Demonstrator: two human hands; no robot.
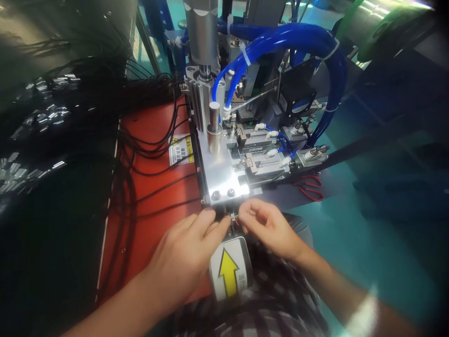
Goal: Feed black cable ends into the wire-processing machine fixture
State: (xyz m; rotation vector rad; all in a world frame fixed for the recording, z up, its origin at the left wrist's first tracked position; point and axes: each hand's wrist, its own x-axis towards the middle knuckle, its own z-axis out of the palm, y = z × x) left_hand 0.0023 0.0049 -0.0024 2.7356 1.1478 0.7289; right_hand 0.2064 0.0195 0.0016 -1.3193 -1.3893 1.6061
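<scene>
My left hand [187, 250] and my right hand [268, 227] meet just below the front edge of a metal machine plate [219, 175]. Both pinch a thin black cable whose bared coloured wire ends [234, 216] show between the fingertips. The left thumb and forefinger press together on the cable from the left. The right fingers curl and pinch at the wire tips from the right. A label with a yellow arrow [229, 271] lies right under the hands.
A pneumatic machine with blue hoses [308, 42] and a steel cylinder [201, 32] stands behind. Black cables [154, 140] trail over a red surface [150, 224] at left. Red-handled scissors [310, 187] lie right of the plate. A warning sticker [180, 150] sits on the red surface.
</scene>
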